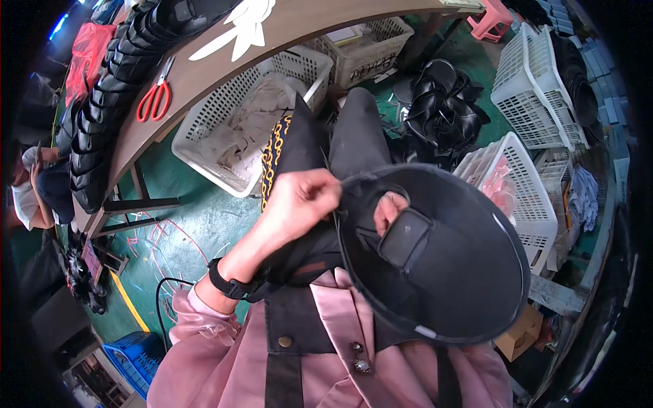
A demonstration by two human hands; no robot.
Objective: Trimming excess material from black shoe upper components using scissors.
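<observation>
Your hat, right of centre, is black, round and hollow. Your left hand curls its fingers closed at the edge, hold unclear; your right hand's grip, partly hidden, I can't tell.

We have one broad, round black piece, bowl-like, its hollow side facing up toward us above the lap and right front of the body. Its thin rim runs all the way round, with small pale marks at the right and lower edge. Off-centre toward the upper left sits a dark rounded-rectangular panel, beside a gap in the material. The piece leans, stretching from upper left to lower right.
</observation>
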